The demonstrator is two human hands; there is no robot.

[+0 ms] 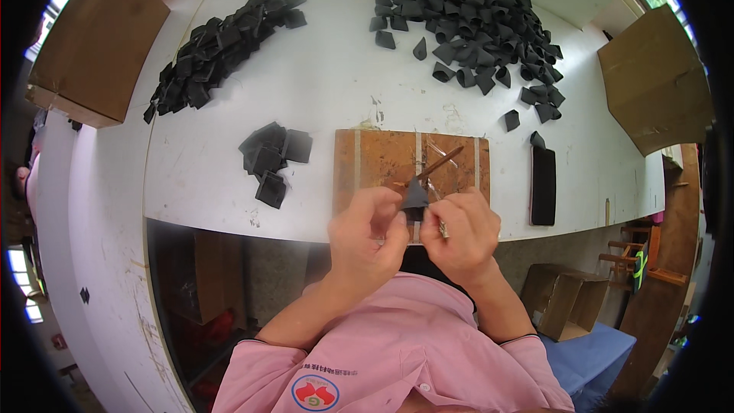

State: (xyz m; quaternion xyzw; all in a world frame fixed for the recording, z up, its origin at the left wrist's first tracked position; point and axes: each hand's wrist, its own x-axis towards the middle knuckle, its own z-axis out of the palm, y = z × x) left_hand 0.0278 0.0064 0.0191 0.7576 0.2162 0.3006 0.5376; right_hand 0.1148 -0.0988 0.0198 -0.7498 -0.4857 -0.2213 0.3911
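Between my hands, a small dark grey cone-shaped fabric piece (415, 196) stands with its point away from me. My left hand (365, 233) pinches its left side between thumb and fingers. At the opposite edge of the piece, my right hand (465, 234) is closed with fingers curled. Something small and shiny shows at its fingertips, too small to name. Both hands are over the near part of a worn brown board (382, 154). A thin brown stick (443, 161) slants up from behind the cone's tip; its near end is hidden.
Flat dark squares lie in a small pile (269, 159) left of the board and a long heap (222, 50) behind it. Many rolled cones (466, 11) spread at the far right. A black phone (543, 187) lies right of the board. Cardboard boxes (103, 38) flank the white table.
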